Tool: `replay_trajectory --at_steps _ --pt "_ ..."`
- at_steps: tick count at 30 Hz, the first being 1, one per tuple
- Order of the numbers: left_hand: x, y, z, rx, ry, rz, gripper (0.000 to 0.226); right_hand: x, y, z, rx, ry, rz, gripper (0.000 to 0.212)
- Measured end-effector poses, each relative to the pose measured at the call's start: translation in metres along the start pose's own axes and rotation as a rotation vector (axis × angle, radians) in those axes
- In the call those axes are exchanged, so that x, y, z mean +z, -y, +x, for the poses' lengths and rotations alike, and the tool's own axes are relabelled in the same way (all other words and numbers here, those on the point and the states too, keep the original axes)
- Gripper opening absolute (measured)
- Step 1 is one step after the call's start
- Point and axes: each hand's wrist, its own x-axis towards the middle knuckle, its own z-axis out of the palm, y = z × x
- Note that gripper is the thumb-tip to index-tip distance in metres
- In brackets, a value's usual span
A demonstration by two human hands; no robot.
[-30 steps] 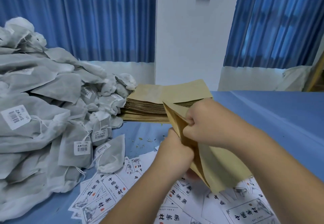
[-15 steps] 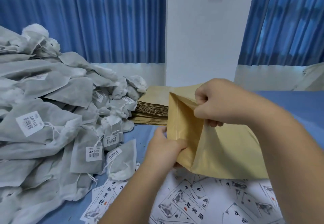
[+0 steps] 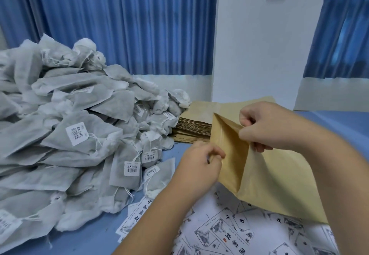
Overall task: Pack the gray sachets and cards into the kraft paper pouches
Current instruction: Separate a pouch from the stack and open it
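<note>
A kraft paper pouch (image 3: 275, 177) hangs above the table with its mouth pulled wide, facing left. My right hand (image 3: 267, 127) pinches the upper lip of the mouth. My left hand (image 3: 199, 165) pinches the near lower lip. The inside of the pouch looks empty. A big heap of gray sachets (image 3: 79, 145) with barcode labels and strings fills the left side. White printed cards (image 3: 229, 232) lie spread on the table under the pouch and my forearms.
A stack of flat kraft pouches (image 3: 195, 123) sits behind the held pouch, against a white pillar (image 3: 259, 45). Blue curtains hang behind. The blue table surface (image 3: 339, 123) shows at the right and at the near left.
The pouch mouth has spread wider between my hands. My left hand shifted its pinch along the lower lip, and the view moved closer and lower.
</note>
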Motion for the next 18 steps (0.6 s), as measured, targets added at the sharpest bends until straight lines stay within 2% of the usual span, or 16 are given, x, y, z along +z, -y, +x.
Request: replay_trajectory --at_steps 3,5,7,8,9,11,12,14,16,18 --pt "-0.010 -0.009 0.000 0.041 0.010 -0.024 0.019 0.001 -0.001 0.001 -0.020 -0.004 0.006 0.023" --pt "-0.026 -0.012 0.003 0.076 -0.157 0.015 0.017 0.001 -0.003 0.002 -0.025 -0.013 0.005 0.023" --pt "-0.049 -0.008 0.010 0.073 -0.308 0.297 0.018 0.001 -0.005 0.003 -0.029 -0.023 0.000 0.023" --pt "-0.060 -0.004 0.014 0.044 -0.294 0.528 0.024 0.001 -0.005 0.003 -0.030 -0.026 0.002 0.024" --pt "-0.070 0.002 0.018 -0.020 -0.214 0.781 0.033 0.001 -0.006 0.003 -0.031 -0.028 0.006 0.025" --pt "-0.085 0.011 0.022 -0.205 0.029 1.161 0.044 0.003 -0.006 0.004 -0.033 -0.028 0.011 0.026" --pt "-0.089 0.014 0.023 -0.267 0.119 1.243 0.045 0.004 -0.006 0.004 -0.034 -0.025 0.010 0.026" --pt "-0.094 0.020 0.025 -0.273 0.185 1.316 0.039 0.006 -0.005 0.005 -0.035 -0.015 0.002 0.025" --pt "-0.097 0.020 0.026 -0.209 0.155 1.319 0.030 0.007 -0.005 0.005 -0.032 -0.002 -0.011 0.023" --pt "-0.097 0.020 0.023 -0.101 0.038 1.241 0.022 0.007 -0.004 0.005 -0.028 0.003 -0.020 0.022"
